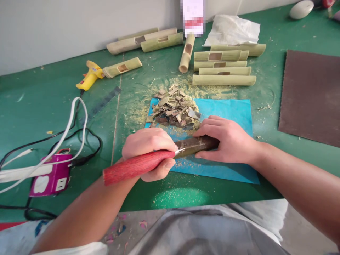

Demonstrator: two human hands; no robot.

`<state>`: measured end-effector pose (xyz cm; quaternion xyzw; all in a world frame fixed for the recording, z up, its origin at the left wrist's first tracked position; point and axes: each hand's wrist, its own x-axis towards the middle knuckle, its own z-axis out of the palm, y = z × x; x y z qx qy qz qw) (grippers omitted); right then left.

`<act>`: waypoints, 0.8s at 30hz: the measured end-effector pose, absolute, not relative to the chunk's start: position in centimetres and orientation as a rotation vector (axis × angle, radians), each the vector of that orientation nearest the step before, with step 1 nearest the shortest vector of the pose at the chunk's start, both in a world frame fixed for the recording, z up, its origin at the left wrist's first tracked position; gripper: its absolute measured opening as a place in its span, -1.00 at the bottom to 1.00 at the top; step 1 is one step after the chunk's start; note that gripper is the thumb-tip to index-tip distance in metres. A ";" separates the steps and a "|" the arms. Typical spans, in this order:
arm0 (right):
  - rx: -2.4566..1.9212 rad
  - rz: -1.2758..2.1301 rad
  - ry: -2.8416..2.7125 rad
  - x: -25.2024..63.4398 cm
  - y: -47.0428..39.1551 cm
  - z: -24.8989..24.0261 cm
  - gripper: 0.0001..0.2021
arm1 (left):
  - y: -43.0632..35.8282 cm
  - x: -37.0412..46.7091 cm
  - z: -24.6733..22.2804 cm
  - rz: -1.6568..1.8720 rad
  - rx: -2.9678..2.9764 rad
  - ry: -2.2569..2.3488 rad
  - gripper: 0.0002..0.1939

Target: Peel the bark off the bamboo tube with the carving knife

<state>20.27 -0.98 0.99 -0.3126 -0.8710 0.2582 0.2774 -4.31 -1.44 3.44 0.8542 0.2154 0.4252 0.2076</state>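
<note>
Bamboo tube (190, 144) over the blue sheet (228, 109) is probably light, stiff and slippery, best held at its right end, where my right hand (227, 138) clasps, while my left hand (150, 143) grips the red-handled tool (135, 166).

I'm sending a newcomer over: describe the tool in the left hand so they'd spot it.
On the green table, find the blue sheet, then the left hand near its left edge. That hand grips the tool: its bright red handle sets it apart from the dark piece at its metal end.
</note>
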 end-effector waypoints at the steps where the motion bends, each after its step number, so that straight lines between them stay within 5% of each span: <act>1: -0.840 0.695 -2.339 20.3 -1.0 1.0 -0.73 | -1.4 -4.3 3.4 1.189 2.376 0.591 -0.93; 17: -0.957 0.404 -2.490 19.7 -2.6 1.9 -0.74 | -1.9 -3.8 2.6 1.354 2.154 1.013 -0.86; 24: -1.049 0.461 -2.489 19.6 -2.7 1.8 -0.63 | -1.6 -3.6 2.8 1.135 2.024 0.933 -0.90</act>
